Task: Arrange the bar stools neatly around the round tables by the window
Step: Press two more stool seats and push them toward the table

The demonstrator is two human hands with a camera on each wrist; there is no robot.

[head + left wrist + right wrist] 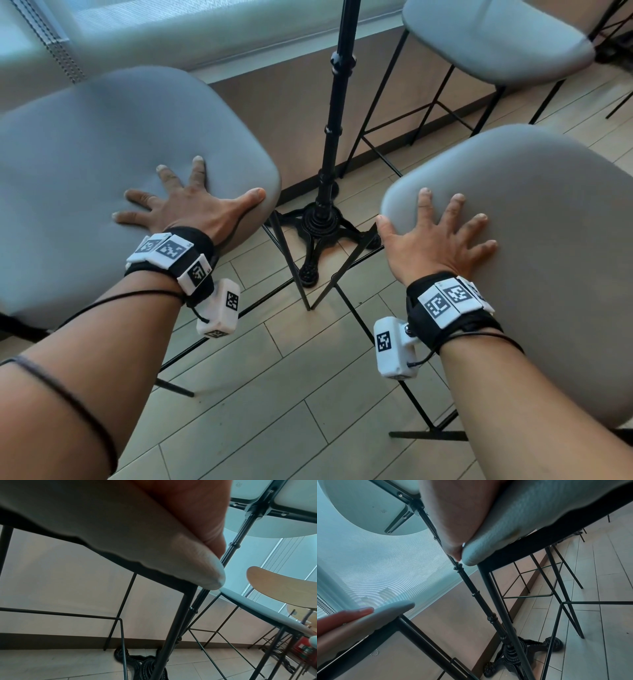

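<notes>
Two grey padded bar stools on thin black legs flank a black table post. My left hand lies flat with fingers spread on the left stool's seat, thumb along its right edge. My right hand rests spread on the right stool's seat, thumb at its left corner. From the left wrist view the left thumb presses the seat cushion. The right wrist view has the right thumb against its seat edge. The round tabletop shows from below.
A third grey stool stands at the back right by the window wall. The table's ornate black cast foot sits on the pale plank floor between the stool legs. A wooden-backed seat and another table show to the right in the left wrist view.
</notes>
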